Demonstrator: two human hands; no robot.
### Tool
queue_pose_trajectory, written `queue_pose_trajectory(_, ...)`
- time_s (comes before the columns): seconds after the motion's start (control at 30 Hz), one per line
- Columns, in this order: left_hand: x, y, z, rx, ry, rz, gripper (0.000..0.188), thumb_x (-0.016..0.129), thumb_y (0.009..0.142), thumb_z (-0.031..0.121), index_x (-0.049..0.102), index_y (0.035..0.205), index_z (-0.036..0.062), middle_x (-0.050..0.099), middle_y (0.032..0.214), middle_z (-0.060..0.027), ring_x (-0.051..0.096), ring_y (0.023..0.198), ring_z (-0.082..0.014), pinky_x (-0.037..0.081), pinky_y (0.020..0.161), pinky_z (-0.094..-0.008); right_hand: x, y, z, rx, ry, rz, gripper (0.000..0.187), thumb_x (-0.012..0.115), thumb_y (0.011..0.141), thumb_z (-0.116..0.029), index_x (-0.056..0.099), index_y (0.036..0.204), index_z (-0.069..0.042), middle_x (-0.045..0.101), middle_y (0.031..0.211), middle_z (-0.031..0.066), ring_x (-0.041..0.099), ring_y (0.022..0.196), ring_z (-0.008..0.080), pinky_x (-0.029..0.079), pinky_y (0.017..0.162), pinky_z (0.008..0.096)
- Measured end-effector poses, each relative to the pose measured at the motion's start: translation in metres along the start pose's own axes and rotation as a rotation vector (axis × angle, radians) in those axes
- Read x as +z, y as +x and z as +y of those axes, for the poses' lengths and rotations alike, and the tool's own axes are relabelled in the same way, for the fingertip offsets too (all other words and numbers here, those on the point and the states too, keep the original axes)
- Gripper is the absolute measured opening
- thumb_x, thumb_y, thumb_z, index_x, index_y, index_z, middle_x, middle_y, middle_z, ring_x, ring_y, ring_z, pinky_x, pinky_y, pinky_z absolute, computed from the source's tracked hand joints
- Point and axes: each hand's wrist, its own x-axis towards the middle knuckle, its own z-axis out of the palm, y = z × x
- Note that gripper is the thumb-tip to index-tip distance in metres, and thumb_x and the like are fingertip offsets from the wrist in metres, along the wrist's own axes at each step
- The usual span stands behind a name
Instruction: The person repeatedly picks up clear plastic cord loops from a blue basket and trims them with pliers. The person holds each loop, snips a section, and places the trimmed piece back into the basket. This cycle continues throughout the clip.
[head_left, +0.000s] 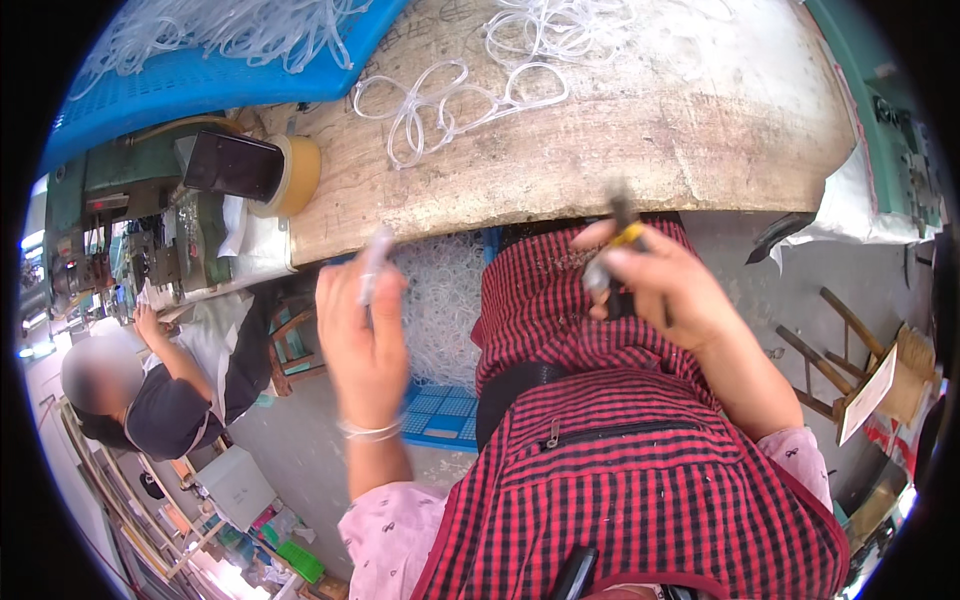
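My left hand [365, 335] is closed at the table's front edge. Pinched between its thumb and fingers is a small translucent plastic piece [374, 268], smeared by motion. Over my lap, my right hand [668, 290] wraps round a small hand tool [626, 236] with a dark tip and a yellow band; blur hides its exact kind. Beyond both hands, clear plastic loops [440, 108] lie on the worn wooden table [640, 150], with another tangle of loops [555, 28] farther back.
A blue basket [200, 88] heaped with clear loops stands far left. Beside it are a tape roll [300, 175] and a dark phone [235, 165]. Below the table edge, a blue crate [438, 415] holds many small clear pieces. A co-worker [170, 390] sits left; a wooden stool [835, 370] stands right.
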Motion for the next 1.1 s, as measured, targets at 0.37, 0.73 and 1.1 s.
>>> queue_pose_trajectory(0.37,0.08,0.166,-0.033,0.065,0.407,0.51,0.023,0.073,0.086,0.031,0.077,0.088,0.0089,0.067,0.099,-0.016,0.059,0.102,-0.0359,0.047,0.089,-0.0477,0.012,-0.016,0.002,0.059,-0.382,0.018,0.057,0.072,0.088,-0.013,0.054,0.141,-0.005,0.061,0.112,0.0033,0.058,0.106,0.0126,0.045,0.097,0.03)
queue_pose_trajectory(0.73,0.031,0.134,-0.003,0.046,-0.743,0.253,0.049,0.047,0.108,0.045,0.058,0.133,0.0042,0.065,0.099,-0.005,0.049,0.069,-0.011,0.044,0.066,-0.0257,-0.014,-0.04,0.021,-0.27,-0.789,0.295,0.051,0.076,0.083,-0.006,0.065,0.133,-0.008,0.069,0.104,0.0049,0.063,0.092,0.0163,0.05,0.085,0.0312)
queue_pose_trajectory(1.1,0.053,0.069,0.057,-0.065,-1.562,-0.191,0.07,0.029,0.11,0.054,0.048,0.143,-0.0051,0.063,0.093,-0.0083,0.054,0.082,-0.0149,0.043,0.075,-0.0297,0.032,-0.015,-0.051,-1.075,-1.843,0.101,0.065,0.083,0.059,-0.017,0.074,0.123,-0.023,0.063,0.102,0.0055,0.056,0.079,0.0243,0.047,0.066,0.0352)
